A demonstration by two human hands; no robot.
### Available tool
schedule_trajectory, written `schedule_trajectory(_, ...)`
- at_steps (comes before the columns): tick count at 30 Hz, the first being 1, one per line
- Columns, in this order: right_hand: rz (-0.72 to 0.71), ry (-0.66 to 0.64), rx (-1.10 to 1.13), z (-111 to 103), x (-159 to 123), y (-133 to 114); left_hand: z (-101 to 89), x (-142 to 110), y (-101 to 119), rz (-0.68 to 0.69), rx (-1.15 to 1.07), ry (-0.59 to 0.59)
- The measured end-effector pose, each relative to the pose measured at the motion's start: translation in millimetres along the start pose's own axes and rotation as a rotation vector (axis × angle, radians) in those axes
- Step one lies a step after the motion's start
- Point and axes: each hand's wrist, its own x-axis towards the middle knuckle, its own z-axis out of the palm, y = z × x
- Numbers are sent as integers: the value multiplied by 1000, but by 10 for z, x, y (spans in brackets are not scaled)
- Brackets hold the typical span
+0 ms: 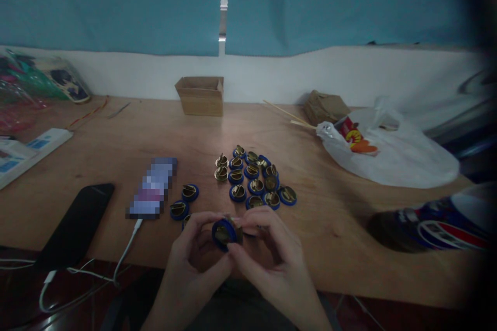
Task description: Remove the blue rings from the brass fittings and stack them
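Both hands meet above the table's near edge around a round badge [224, 234] with a blue rim and a brass-coloured back. My left hand [196, 253] grips its left side between thumb and fingers. From the right, my right hand [267, 248] pinches the badge's edge, where a brass-coloured part shows between its fingertips. Beyond the hands lie several blue-rimmed badges [237, 193], their brass pin backs facing up. Two brass pin backs [221, 174] without blue rims sit beside them. A few more badges [190, 192] lie left of the hands, one partly hidden by my left fingers.
On the left are a phone with a lit screen [153, 186] on a white cable, a black power bank-like slab [79, 220] and a power strip [42, 145]. A cardboard box [204, 101] stands behind. To the right are a plastic bag [407, 155] and a cola bottle [435, 225].
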Motion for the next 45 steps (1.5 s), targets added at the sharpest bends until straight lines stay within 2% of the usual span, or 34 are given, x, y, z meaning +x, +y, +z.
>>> schedule_trajectory(6, 1, -4, 5, 1, -34, 9, -1, -11, -2, -22, 46, 3)
schedule_trajectory(13, -16, 21, 44, -9, -37, 21, -34, -41, 61, 49, 146, -66)
schedule_trajectory(20, -10, 12, 60, -28, -67, 15, -53, -32, 54, 109, 256, 53)
schedule_trajectory(25, -3, -8, 95, -41, -89, 38, -48, -31, 14, 34, 219, 81)
schedule_trajectory(40, 95, -13, 201, 17, -103, 106, -33, -4, 58, -3, 92, 189)
schedule_trajectory(45, 181, -102, 64, -14, -107, 157, -63, -13, 35, 33, 49, 200)
